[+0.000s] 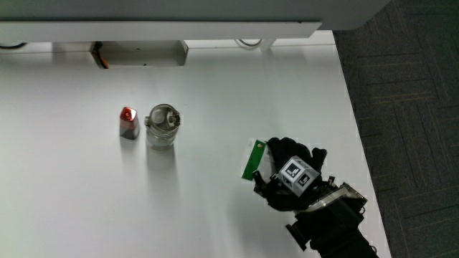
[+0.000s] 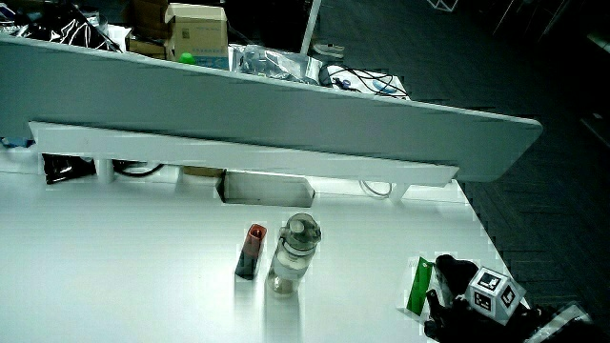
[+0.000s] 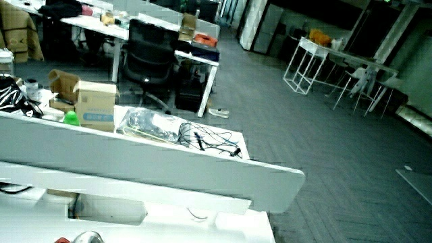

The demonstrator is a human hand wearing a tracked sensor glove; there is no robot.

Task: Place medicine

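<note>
A flat green medicine box (image 1: 253, 159) rests on the white table (image 1: 215, 86) near its side edge; in a side view the box (image 2: 419, 284) leans on its long edge. The hand (image 1: 271, 172), in a black glove with a patterned cube (image 1: 298, 174) on its back, lies against the box on the side nearer the person, fingers curled onto it. The same hand (image 2: 448, 300) shows in a side view, low at the table's corner. A small red-capped bottle (image 1: 129, 122) stands beside a clear glass jar (image 1: 162, 126) toward the table's middle, well apart from the hand.
A low grey partition (image 2: 286, 124) with a white shelf runs along the table's edge farthest from the person, with a recessed box (image 1: 140, 53) under it. Only the partition (image 3: 135, 169) and the tops of the jar (image 3: 88, 237) and bottle show in a side view. Dark carpet (image 1: 409, 107) borders the table.
</note>
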